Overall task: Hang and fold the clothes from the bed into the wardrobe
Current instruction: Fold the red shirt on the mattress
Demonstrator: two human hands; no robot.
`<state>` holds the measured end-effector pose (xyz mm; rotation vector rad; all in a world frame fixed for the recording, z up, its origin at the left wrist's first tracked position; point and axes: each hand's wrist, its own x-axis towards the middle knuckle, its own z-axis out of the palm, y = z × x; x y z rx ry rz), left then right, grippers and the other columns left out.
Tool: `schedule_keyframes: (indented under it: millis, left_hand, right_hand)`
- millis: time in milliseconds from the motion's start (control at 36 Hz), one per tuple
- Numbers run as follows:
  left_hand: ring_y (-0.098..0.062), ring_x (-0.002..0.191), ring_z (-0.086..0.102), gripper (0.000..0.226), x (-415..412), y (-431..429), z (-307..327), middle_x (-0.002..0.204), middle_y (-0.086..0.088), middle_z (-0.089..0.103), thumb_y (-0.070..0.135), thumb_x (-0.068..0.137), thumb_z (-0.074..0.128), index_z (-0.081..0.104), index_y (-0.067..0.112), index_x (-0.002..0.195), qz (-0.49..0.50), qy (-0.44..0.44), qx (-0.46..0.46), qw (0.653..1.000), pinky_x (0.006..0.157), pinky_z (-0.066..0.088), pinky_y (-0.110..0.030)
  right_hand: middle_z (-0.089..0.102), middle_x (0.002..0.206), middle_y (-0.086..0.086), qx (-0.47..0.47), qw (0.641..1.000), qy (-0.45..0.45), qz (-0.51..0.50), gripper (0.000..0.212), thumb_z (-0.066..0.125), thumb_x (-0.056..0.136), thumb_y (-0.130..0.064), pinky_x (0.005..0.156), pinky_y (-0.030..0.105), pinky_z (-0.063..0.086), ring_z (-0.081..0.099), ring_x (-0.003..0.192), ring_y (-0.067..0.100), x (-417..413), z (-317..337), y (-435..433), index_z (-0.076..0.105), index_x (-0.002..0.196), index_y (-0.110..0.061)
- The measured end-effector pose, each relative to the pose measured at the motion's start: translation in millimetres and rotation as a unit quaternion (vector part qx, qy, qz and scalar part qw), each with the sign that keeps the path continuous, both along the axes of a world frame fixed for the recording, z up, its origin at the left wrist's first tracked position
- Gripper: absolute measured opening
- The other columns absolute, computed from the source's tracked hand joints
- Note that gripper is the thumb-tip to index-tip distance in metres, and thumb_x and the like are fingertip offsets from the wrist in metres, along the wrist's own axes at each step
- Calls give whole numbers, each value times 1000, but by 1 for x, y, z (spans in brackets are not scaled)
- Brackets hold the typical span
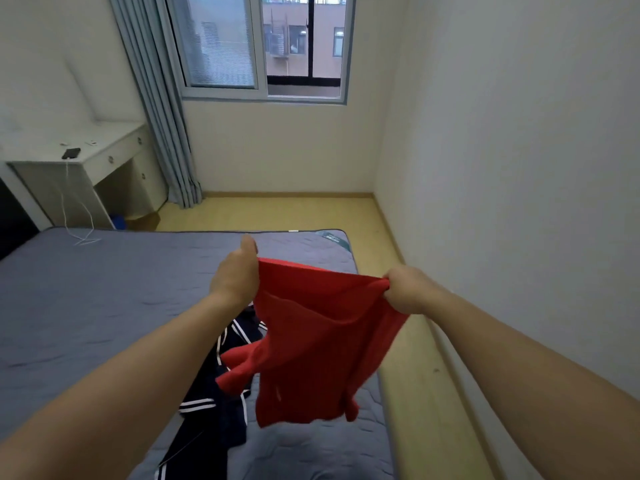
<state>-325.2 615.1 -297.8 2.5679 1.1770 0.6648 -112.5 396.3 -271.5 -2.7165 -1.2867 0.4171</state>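
Both hands clenched one edge of the soft red knit garment (pixel 311 341), left hand (pixel 235 275) and right hand (pixel 408 289) level; it hung below, over the grey quilted bed (pixel 86 306), probably shorts.

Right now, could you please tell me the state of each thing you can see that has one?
Left grip: pinches the red garment's top edge.
Right grip: holds its other corner.
Red garment: held up, stretched out, hanging over the bed.
Navy striped garment: crumpled on the bed.
Curtain: drawn aside.
Phone: flat on the desk.
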Motion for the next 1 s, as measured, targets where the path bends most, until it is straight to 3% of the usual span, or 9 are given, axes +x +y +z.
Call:
schedule_keyframes:
  millis: [139, 250, 389, 500, 611, 667, 778, 861, 1000]
  left_hand:
    - [-29, 70, 54, 32, -8, 13, 4, 73, -7, 56, -15, 70, 50, 47, 15, 58, -56, 45, -19, 997, 51, 32, -30]
    - [-31, 84, 61, 12, -11, 13, 11, 94, -12, 65, -1, 82, 59, 67, 5, 78, -67, 92, -41, 993, 72, 51, -39]
    - [-27, 77, 49, 15, -13, 9, 8, 107, -16, 52, -9, 89, 47, 53, 5, 85, -13, 88, -24, 996, 69, 40, -35]
    - [-33, 91, 53, 29, -14, 9, 3, 119, -15, 40, -1, 81, 59, 46, 3, 106, 16, 89, -56, 994, 80, 48, -43]
    - [-37, 92, 54, 47, -19, 10, 3, 126, -17, 39, -7, 80, 55, 44, 4, 124, 4, 89, -44, 995, 81, 51, -47]
    - [-38, 101, 53, 46, -24, 14, 6, 128, -16, 43, -6, 87, 52, 52, 8, 131, 1, 98, 4, 995, 86, 51, -47]
    - [-34, 107, 51, 30, -36, 26, 16, 107, -13, 57, 3, 96, 46, 73, 12, 107, 64, 140, 44, 987, 86, 53, -47]
    - [-33, 101, 56, 31, -44, 26, 24, 89, -6, 56, 4, 94, 47, 74, 17, 100, 69, 150, 52, 985, 79, 55, -45]
    - [-34, 89, 62, 22, -45, 18, 24, 107, -11, 56, 2, 87, 53, 60, 10, 106, 36, 124, 45, 991, 76, 54, -44]
  right_hand:
    - [49, 67, -7, 125, 992, -7, 5, 15, 53, 83, -15, 59, 29, 37, 51, 73, 25, -6, 6, 6, 53, 71, -24]
    - [49, 70, -11, 169, 985, 22, 19, 21, 60, 82, -21, 56, 29, 33, 49, 71, 21, -12, 5, 10, 43, 76, -30]
    - [61, 87, -1, 133, 981, 94, 102, 32, 53, 80, -11, 71, 37, 48, 57, 80, 25, -23, 12, 8, 37, 90, -37]
    - [50, 85, -13, 97, 973, 86, 191, 61, 42, 74, 3, 66, 23, 41, 51, 81, 15, -36, 22, 7, 47, 104, -51]
    - [57, 127, -2, 57, 964, 49, 256, 93, 36, 76, 9, 98, 33, 46, 52, 118, 20, -46, 26, 4, 41, 135, -61]
    - [57, 135, -1, 13, 962, 39, 270, 93, 35, 81, 9, 98, 31, 47, 55, 121, 22, -46, 24, 0, 36, 137, -65]
    - [55, 142, -2, -93, 964, 28, 248, 69, 40, 91, 0, 101, 30, 45, 54, 125, 25, -37, 8, -11, 47, 141, -47]
    - [66, 120, -2, -99, 975, 53, 189, 53, 46, 89, -3, 85, 26, 46, 60, 111, 23, -29, -5, -14, 63, 129, -32]
    - [61, 66, -11, -60, 988, 70, 121, 29, 53, 81, -5, 57, 24, 45, 59, 70, 17, -20, -18, -11, 70, 77, -27]
